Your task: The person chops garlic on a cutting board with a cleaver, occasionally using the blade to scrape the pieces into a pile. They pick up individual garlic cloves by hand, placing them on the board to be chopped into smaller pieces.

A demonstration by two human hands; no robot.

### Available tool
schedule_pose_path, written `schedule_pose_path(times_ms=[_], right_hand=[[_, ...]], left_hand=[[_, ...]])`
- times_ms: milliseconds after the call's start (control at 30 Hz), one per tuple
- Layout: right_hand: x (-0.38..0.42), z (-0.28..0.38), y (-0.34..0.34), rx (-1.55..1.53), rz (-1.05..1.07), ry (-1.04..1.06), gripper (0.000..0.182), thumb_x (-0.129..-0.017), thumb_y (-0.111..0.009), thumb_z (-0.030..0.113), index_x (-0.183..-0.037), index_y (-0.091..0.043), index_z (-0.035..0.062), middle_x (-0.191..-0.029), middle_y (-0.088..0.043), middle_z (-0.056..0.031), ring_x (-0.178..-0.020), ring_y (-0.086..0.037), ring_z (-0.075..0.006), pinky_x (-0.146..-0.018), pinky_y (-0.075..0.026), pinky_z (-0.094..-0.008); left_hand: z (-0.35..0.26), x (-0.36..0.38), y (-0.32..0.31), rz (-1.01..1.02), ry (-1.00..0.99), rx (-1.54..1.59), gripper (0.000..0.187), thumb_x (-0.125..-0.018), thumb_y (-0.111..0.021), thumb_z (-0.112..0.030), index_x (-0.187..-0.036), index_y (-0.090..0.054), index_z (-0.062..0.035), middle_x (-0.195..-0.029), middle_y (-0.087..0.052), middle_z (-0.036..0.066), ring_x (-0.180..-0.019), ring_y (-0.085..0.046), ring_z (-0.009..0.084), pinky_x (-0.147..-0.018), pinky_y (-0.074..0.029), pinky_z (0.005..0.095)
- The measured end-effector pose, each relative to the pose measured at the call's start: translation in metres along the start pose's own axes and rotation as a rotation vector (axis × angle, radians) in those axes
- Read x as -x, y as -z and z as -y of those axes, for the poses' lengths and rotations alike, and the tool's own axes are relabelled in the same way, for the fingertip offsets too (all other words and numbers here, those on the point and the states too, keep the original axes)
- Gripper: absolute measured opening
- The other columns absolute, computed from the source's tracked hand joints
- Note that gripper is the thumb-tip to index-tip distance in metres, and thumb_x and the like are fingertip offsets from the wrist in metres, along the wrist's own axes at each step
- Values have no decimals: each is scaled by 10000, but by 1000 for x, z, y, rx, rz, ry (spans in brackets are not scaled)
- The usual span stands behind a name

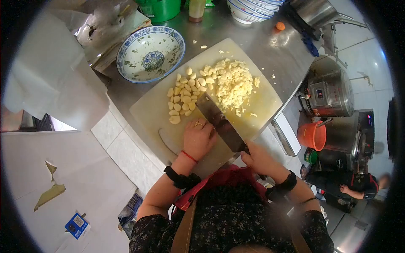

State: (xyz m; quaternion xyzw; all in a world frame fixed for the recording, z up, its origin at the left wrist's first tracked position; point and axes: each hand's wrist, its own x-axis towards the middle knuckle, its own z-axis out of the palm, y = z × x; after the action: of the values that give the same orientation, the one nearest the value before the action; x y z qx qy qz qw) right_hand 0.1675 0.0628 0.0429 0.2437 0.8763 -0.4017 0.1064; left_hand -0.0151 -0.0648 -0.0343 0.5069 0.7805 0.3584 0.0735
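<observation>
The right hand (258, 160) is nearest, fingers clamped round the handle of the cleaver (220, 122), whose blade runs far-left across the board (152, 111) to the garlic. The left hand (198, 137) lies palm down on the board, fingers together, touching the blade's left side. Just beyond its fingertips lie whole cloves (184, 99); the chopped pile (232, 84) sits right of them. Farther left, the bowl (150, 53) holds only green flecks.
</observation>
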Motion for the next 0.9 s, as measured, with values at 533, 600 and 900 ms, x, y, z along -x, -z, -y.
schedule_pose_path(times_ms=[533, 600, 900], right_hand=[[39, -11, 55, -712, -221, -264, 79, -895, -482, 74, -890, -499, -3, -597, -528, -33, -484, -510, -112, -470, -415, -258], [45, -13, 58, -764, -307, -290, 79, -890, -474, 75, -879, -491, -2, -596, -528, -44, -459, -506, -122, -459, -419, -265], [57, -31, 50, -846, -415, -232, 106, -856, -433, 44, -898, -487, -36, -566, -498, -76, -410, -494, -167, -394, -433, -289]], left_hand=[[34, -50, 117, -207, 257, 655, 46, -761, -631, -47, -792, -660, -28, -765, -609, -13, -700, -530, 67, -628, -432, 217], [52, -82, 153, -337, 312, 580, 64, -764, -647, -42, -813, -670, -8, -759, -622, -14, -679, -526, 58, -613, -427, 210], [141, -202, 225, -769, 433, 504, 208, -762, -686, -158, -871, -691, 18, -780, -664, 32, -693, -574, 101, -665, -455, 243]])
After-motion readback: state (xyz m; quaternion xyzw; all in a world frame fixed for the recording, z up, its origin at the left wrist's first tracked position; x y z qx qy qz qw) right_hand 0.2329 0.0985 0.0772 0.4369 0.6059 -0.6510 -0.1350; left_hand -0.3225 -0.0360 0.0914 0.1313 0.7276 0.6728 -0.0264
